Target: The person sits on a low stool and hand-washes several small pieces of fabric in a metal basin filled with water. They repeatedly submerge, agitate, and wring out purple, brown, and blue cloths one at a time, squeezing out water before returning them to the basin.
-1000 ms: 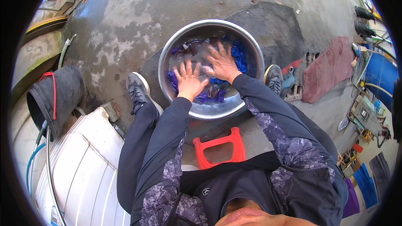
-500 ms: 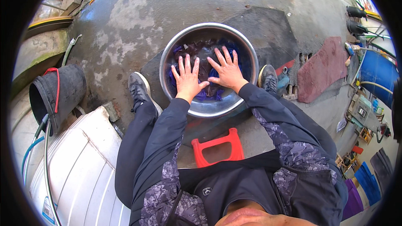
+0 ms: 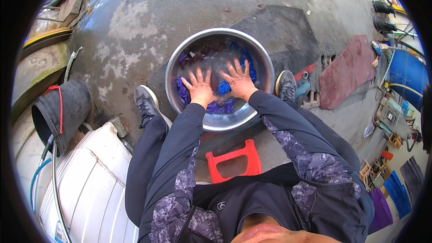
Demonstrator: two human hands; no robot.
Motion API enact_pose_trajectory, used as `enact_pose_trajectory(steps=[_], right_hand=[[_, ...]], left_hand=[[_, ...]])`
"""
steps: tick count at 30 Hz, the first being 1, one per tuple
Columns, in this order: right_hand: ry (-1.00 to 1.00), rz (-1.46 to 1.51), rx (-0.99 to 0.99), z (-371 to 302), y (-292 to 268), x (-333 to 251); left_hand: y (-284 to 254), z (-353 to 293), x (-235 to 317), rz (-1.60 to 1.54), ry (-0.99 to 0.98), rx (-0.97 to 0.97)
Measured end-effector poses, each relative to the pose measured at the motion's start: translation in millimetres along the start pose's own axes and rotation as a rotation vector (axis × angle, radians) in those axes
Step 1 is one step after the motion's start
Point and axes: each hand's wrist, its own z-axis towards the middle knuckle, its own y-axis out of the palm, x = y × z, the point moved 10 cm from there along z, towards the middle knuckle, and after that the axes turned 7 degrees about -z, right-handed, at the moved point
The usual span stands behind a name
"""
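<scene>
While we lean over the metal basin (image 3: 268, 81), both hands are open, palms down, fingers spread, gripping nothing that shows. Left hand (image 3: 200, 92) sits toward 8 o'clock of the basin's centre, right hand (image 3: 240, 83) toward 3. Whether the fingertips press cloth under the cloudy water (image 3: 217, 64), we cannot tell.

Cloth inside the basin: blue cloth (image 3: 250, 70) at 2 o'clock, purple cloth (image 3: 221, 107) at 6.

Risks, our judgement: a hard, fast push could slop water over the rim onto the shoe (image 3: 286, 86) at 3 o'clock; reaching deeper could soak our sleeve cuffs (image 3: 259, 101); flat fingers, having no hold, could let slick cloth slide away.
</scene>
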Motion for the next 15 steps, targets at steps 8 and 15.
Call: enact_pose_trajectory(steps=[8,15], right_hand=[[0.057,0.184,0.051,8,-47,2],[-0.037,0.140,0.098,23,-51,-14]], left_hand=[[-68,-13,14,0.005,0.123,0.287],[-57,14,14,0.114,0.156,0.200]])
